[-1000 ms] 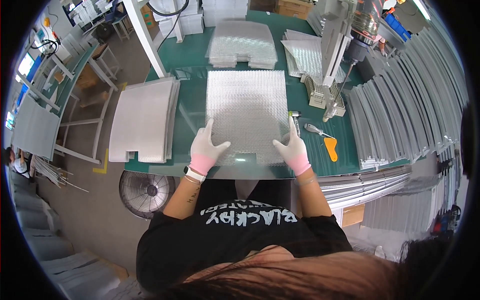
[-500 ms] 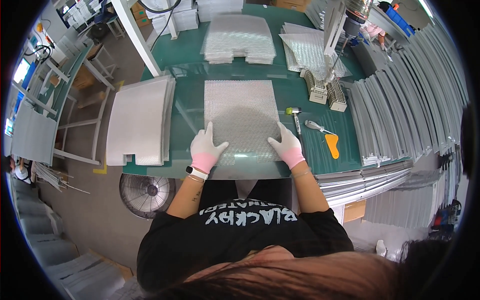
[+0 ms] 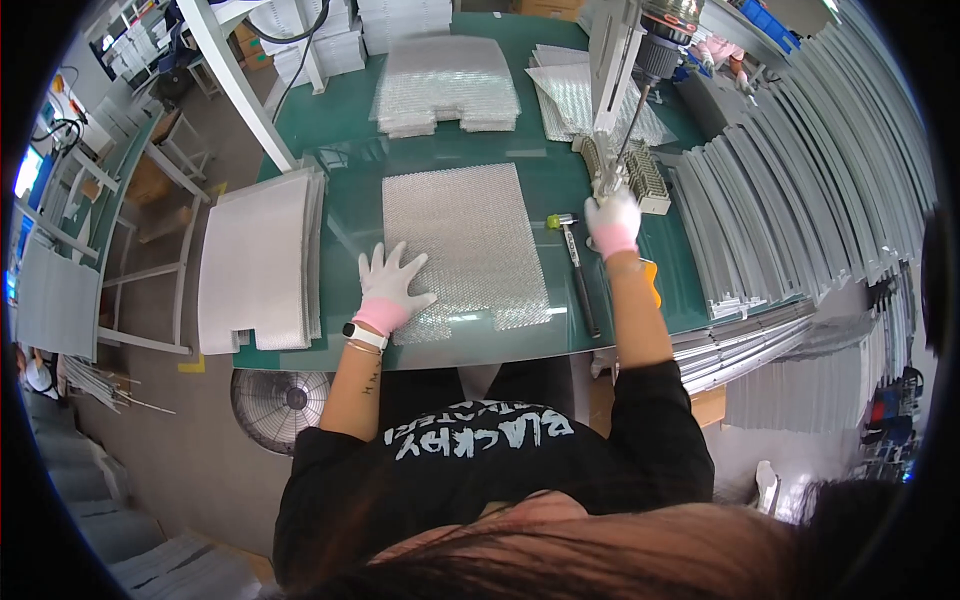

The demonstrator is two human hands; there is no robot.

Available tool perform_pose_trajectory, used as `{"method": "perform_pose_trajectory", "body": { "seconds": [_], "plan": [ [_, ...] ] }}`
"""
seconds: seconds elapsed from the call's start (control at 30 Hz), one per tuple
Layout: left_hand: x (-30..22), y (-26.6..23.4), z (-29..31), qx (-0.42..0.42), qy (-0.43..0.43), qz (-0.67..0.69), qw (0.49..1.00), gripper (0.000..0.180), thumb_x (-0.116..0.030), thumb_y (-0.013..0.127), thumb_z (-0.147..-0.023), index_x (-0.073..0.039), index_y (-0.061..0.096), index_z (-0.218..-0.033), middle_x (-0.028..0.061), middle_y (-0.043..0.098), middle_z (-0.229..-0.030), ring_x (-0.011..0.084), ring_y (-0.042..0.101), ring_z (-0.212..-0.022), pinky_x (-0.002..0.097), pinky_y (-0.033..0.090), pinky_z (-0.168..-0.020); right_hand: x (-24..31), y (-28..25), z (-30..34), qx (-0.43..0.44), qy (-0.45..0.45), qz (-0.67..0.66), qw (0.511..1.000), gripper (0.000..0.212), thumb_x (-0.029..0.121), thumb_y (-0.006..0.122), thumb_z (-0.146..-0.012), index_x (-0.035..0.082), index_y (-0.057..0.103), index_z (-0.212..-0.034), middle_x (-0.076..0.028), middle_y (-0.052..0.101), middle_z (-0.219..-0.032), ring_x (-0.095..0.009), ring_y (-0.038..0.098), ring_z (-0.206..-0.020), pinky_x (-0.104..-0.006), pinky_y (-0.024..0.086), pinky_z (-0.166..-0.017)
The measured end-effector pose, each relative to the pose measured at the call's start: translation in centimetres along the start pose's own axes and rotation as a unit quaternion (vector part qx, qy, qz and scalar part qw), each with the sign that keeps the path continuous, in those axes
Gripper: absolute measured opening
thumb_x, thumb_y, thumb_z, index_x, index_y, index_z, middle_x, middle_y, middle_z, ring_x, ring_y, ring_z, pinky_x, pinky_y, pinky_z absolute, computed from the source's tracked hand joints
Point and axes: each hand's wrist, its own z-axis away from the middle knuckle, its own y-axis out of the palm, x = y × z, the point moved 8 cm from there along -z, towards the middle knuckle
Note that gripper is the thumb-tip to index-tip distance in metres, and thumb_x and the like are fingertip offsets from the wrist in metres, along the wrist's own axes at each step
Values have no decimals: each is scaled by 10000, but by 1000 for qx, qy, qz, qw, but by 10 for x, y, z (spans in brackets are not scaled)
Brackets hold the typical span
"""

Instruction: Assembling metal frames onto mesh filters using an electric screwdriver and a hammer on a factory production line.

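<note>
A silvery mesh sheet (image 3: 465,235) with a notch in its near edge lies flat on the green table. My left hand (image 3: 388,288), in a white glove with a pink cuff, rests with fingers spread on its near left edge. My right hand (image 3: 613,222), gloved alike, reaches to the near end of the beige slotted blocks (image 3: 650,185); its fingertips are hard to make out there. Left of the right forearm lies a hammer (image 3: 577,275) with a green-yellow head. An orange scraper (image 3: 652,284) shows partly behind that forearm.
Mesh sheets are stacked at the left (image 3: 258,262) and far side (image 3: 447,80). A power driver (image 3: 658,50) hangs on a stand above the blocks. Grey panels (image 3: 790,190) stand in a row at right. A floor fan (image 3: 285,405) is below the table's left corner.
My right hand has left the sheet's right edge and moved forward and right to the slotted blocks, covering the screwdriver. The left hand has spread its fingers; the sheet looks slightly turned.
</note>
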Motion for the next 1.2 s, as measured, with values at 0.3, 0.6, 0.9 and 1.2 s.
{"method": "perform_pose_trajectory", "body": {
  "seconds": [0.3, 0.6, 0.9, 1.2],
  "plan": [
    [-56, -39, 82, -64, 61, 31, 996, 657, -402, 768, -738, -176, 577, -1325, 135, 506, -1369, 402, 360, -1353, 601, 231, -1108, -71, 78, -23, 140, -117, 143, 973, 311, 203, 579, -901, 85, 591, -1189, -161, 589, -1166, -361, 631, -1052, -449, 556, -829],
    [-51, 127, 188, 162, -330, 799, 477, 368, -384, 490, -1027, -38, 577, -1119, 110, 660, -1007, 257, 655, -913, 402, 535, -862, -60, 67, -12, 234, -173, 208, 934, 284, 71, 416, -954, 2, 488, -1220, -248, 647, -1097, -385, 678, -964, -466, 553, -814],
    [-57, 127, 167, 75, -323, 849, 411, 249, -242, 602, -981, -7, 584, -1061, 165, 665, -1079, 265, 658, -985, 385, 542, -848, 2, -38, 32, 81, 5, -232, 969, 230, 206, 616, -882, 14, 646, -1004, -159, 692, -890, -280, 698, -857, -393, 538, -747],
    [-29, 103, 184, 111, -256, 786, 552, 422, -337, 540, -1009, 52, 556, -1173, 182, 649, -1132, 262, 663, -1017, 366, 546, -862, 120, 25, 366, 478, -53, -490, 727, 267, 243, 693, -827, 1, 618, -912, -135, 608, -781, -220, 622, -730, -346, 497, -675]
  ]
}}
